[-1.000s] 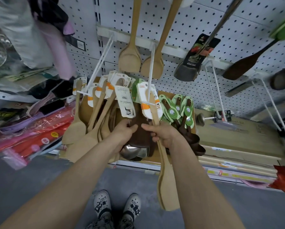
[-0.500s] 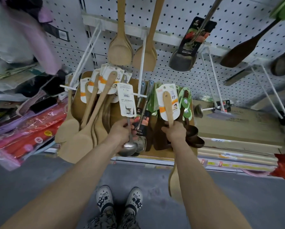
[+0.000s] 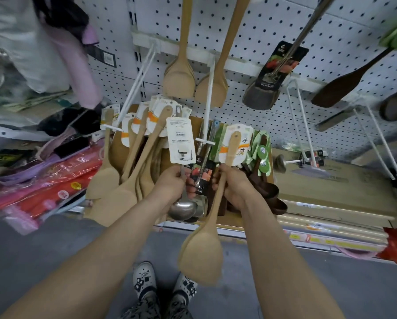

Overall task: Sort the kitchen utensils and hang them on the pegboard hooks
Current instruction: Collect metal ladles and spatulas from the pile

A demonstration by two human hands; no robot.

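Observation:
My right hand [image 3: 233,187] grips the handle of a wooden spatula [image 3: 203,252] with a white and orange card; its blade hangs low over the floor. My left hand [image 3: 173,180] holds the stem of a steel ladle [image 3: 182,209] that carries a white label card [image 3: 181,140]. Between my hands hangs another steel utensil with a dark card [image 3: 201,178]. A long white hook [image 3: 208,107] juts from the pegboard [image 3: 262,24] just above them. Several wooden spatulas [image 3: 128,178] hang from another hook [image 3: 133,88] to the left.
Two wooden spoons [image 3: 181,79], a black turner [image 3: 263,93] and dark wooden spatulas [image 3: 345,86] hang higher on the board. Brown ladles with green cards [image 3: 265,187] hang right of my right hand. Cardboard boxes [image 3: 331,185] lie at right, red packets [image 3: 43,194] at left. My shoes [image 3: 165,282] stand below.
My right hand has swung the wooden spatula so its blade now hangs forward into view. My left hand keeps hold of the ladle. The camera has tilted slightly.

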